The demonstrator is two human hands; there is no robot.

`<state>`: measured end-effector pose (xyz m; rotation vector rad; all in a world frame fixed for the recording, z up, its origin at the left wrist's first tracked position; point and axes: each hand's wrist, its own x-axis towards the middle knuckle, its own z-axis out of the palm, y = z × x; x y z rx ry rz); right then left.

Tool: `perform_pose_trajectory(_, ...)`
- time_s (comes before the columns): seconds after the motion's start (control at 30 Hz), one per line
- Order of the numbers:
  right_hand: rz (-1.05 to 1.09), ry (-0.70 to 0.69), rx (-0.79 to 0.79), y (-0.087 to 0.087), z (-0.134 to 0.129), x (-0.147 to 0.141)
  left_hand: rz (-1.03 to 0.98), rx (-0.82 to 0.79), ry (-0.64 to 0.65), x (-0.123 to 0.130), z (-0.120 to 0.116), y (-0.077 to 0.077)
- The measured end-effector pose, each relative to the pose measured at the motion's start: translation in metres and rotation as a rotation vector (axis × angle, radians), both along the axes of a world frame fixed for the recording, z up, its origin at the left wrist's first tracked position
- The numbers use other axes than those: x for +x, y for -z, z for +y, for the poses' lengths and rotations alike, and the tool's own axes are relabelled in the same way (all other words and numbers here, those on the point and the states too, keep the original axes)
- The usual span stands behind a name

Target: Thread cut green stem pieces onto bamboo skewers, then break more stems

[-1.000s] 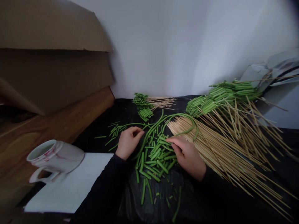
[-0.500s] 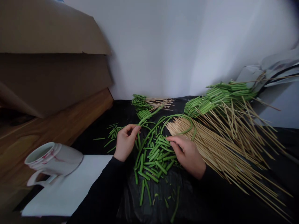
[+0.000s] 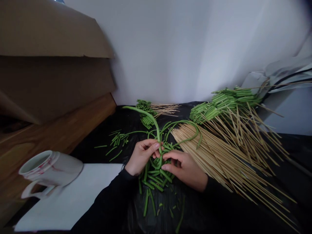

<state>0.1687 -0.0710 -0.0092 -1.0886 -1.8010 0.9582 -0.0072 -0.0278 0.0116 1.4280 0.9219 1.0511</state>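
Note:
A long green bean (image 3: 156, 125) curves up and to the left from my left hand (image 3: 144, 154), whose thumb and fingers are closed on it. Just to the right, my right hand (image 3: 184, 167) pinches a lower stretch of the same bean, fingertips close to the left ones. Below both hands lies a heap of short cut bean pieces (image 3: 156, 182), partly covered by them. Several whole long beans (image 3: 192, 123) loop behind the heap, over the ends of a thick bundle of bamboo skewers (image 3: 219, 156).
Skewered bean rows (image 3: 224, 100) are piled at the back right, with a smaller skewered bunch (image 3: 147, 113) at the back centre. Small bean bits (image 3: 118, 139) lie left. A mug (image 3: 56, 167) stands on white paper (image 3: 73, 201); a cardboard box (image 3: 56, 74) is behind it.
My hands have come together over the heap, the right moving left and the left moving right. The held bean now arches up and leftward, and the right fingers have closed on it.

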Motion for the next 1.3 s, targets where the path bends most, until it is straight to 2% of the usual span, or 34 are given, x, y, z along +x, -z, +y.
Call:
perform_pose_trajectory(0.27,-0.032,-0.037,-0.009,-0.005,-0.006,-0.012,-0.159,-0.05,0.047,0.005,-0.01,-0.009)
perform_pose_trajectory(0.33,0.006,0.032,-0.015,-0.006,-0.006,-0.009,-0.219,-0.039,0.054,0.004,-0.012,-0.014)
perform_pose_trajectory(0.43,0.105,0.229,0.019,-0.007,0.001,0.004,-0.373,-0.062,0.029,0.001,-0.012,-0.02)
perform_pose_trajectory(0.53,0.079,0.405,0.215,-0.01,0.01,0.021,-0.541,-0.155,-0.013,-0.003,-0.008,-0.025)
perform_pose_trajectory(0.63,-0.03,0.518,0.447,-0.015,0.014,0.033,-0.683,-0.26,-0.067,-0.009,-0.001,-0.028)
perform_pose_trajectory(0.8,-0.195,0.692,0.786,-0.034,0.007,0.047,-0.947,-0.467,-0.172,-0.023,0.013,-0.028)
perform_pose_trajectory(0.9,-0.266,0.835,0.931,-0.044,0.007,0.062,-0.977,-0.514,-0.244,-0.029,0.02,-0.026)
perform_pose_trajectory(0.97,-0.3,0.913,0.927,-0.044,0.011,0.073,-0.928,-0.49,-0.283,-0.029,0.021,-0.024)
perform_pose_trajectory(1.07,-0.378,0.873,0.806,-0.037,0.021,0.082,-0.774,-0.433,-0.262,-0.022,0.017,-0.018)
perform_pose_trajectory(1.17,-0.398,0.784,0.74,-0.027,0.025,0.075,-0.634,-0.395,-0.182,-0.012,0.011,-0.01)
perform_pose_trajectory(1.23,-0.356,0.691,0.708,-0.022,0.022,0.062,-0.569,-0.352,-0.137,-0.007,0.007,-0.004)
perform_pose_trajectory(1.3,-0.285,0.522,0.596,-0.019,0.014,0.046,-0.522,-0.319,-0.091,-0.003,0.004,0.0)
